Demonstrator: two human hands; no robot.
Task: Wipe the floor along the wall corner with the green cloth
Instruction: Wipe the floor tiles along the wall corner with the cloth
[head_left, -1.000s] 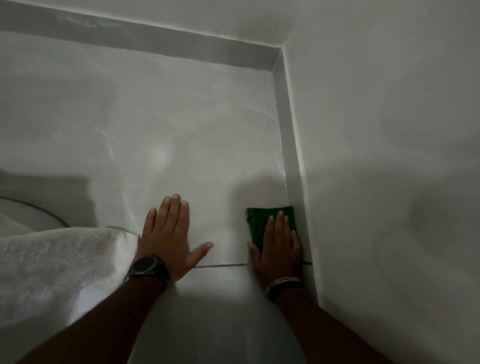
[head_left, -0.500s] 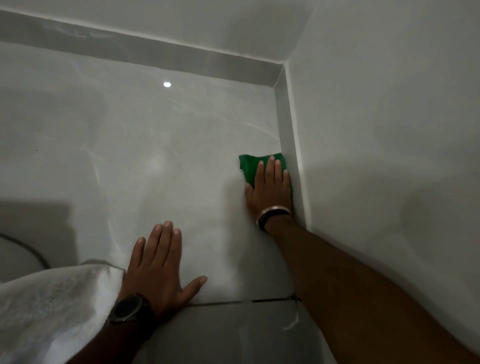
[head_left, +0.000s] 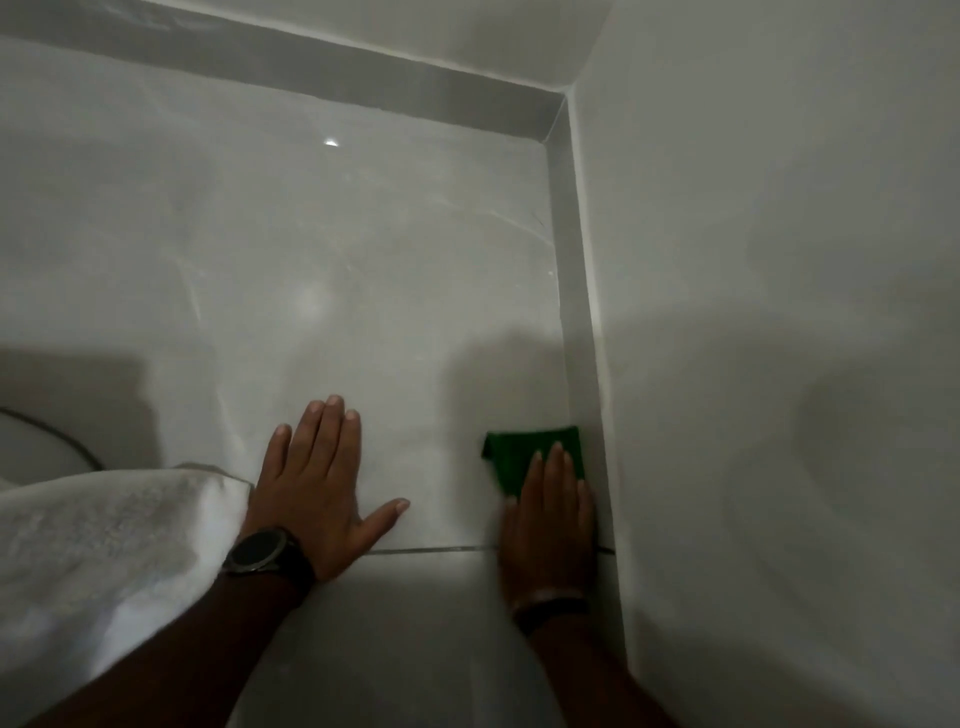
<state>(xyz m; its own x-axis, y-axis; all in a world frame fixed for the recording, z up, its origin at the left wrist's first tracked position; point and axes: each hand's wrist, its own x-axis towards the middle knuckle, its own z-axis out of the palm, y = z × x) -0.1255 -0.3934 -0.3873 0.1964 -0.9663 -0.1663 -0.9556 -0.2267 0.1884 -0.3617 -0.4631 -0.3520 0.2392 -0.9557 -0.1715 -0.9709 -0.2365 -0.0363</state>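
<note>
The green cloth (head_left: 522, 452) lies flat on the pale glossy floor tile (head_left: 337, 270), right against the grey skirting (head_left: 574, 312) of the right wall. My right hand (head_left: 550, 525) presses down on the cloth's near half with fingers together, a bangle on the wrist; the hand is motion-blurred. My left hand (head_left: 317, 488) rests flat on the floor with fingers spread, a dark watch on its wrist, about a hand's width left of the cloth. The cloth's near part is hidden under my right palm.
The white right wall (head_left: 779, 364) and the far wall meet in a corner (head_left: 563, 104) at the upper right. A white towel-like fabric (head_left: 104, 561) covers my left side. A dark cable (head_left: 57, 436) curves at the left edge. A grout line (head_left: 431, 549) crosses under my hands.
My right hand first pushed the cloth forward along the skirting toward the corner, then pulled it back toward me to the grout line. The left hand stayed planted on the floor.
</note>
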